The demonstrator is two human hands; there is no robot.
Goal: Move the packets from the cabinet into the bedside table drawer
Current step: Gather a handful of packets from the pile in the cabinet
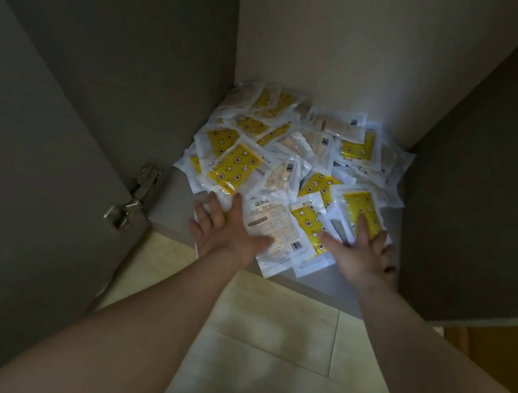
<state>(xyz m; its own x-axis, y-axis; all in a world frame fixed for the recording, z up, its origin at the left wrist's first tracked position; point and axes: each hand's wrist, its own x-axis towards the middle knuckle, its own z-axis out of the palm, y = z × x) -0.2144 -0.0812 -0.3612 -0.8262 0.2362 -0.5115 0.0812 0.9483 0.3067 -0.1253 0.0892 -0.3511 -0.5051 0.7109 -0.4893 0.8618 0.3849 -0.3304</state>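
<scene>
Pressing flat on the packets: left hand and right hand, fingers straight and spread, nothing grasped. Pile lies on the cabinet floor, from the back wall to the front edge, doors open.

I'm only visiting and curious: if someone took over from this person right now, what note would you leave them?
Left hand: open, fingers spread, flat on the front of the packets.
Right hand: open, flat on a yellow packet at front right.
Packets: one loose pile on the cabinet floor; a few overhang its front edge.
Done: nothing lifted yet.
Left: gather the packets and carry them to the drawer, which is out of view.
</scene>
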